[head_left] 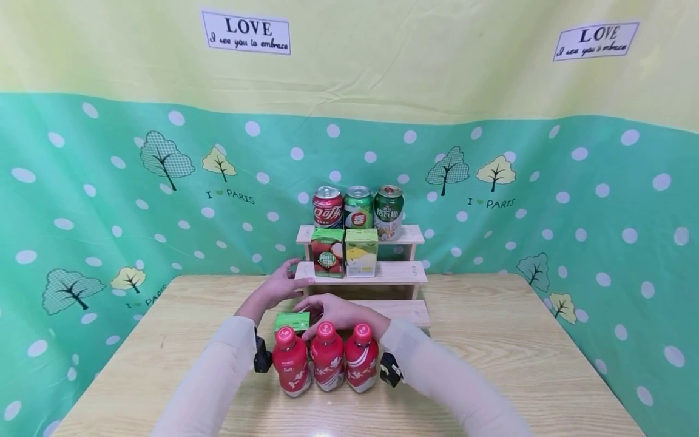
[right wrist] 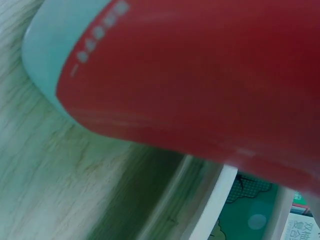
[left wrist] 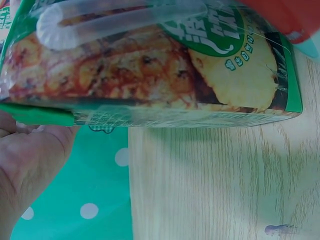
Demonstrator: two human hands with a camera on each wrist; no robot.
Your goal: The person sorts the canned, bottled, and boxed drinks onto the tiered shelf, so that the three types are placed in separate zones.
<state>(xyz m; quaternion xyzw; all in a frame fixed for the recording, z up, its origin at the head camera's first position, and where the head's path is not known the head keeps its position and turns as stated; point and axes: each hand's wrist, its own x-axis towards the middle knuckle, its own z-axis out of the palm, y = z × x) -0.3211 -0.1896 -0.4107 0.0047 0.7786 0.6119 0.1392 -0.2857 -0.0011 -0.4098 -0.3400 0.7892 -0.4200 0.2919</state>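
My left hand [head_left: 278, 285] grips the left end of the wooden step rack [head_left: 390, 273] at its middle step, thumb along the front edge. Behind the red bottles, my right hand [head_left: 334, 311] pinches the right side of a green juice box [head_left: 292, 320] standing on the table. Up close in the left wrist view, this juice box [left wrist: 125, 75] shows a pineapple picture and a wrapped straw. Three red bottles stand in a row in front: a left one [head_left: 292, 367], a middle one [head_left: 329, 363] and a right one [head_left: 361, 363]. A red bottle [right wrist: 200, 85] fills much of the right wrist view.
On the top step stand a red cola can [head_left: 327, 209], a green can [head_left: 358, 209] and a dark green can [head_left: 389, 212]. The middle step holds an apple juice box [head_left: 328, 254] and a pear juice box [head_left: 361, 254]. A patterned curtain [head_left: 480, 230] hangs behind the wooden table [head_left: 491, 340].
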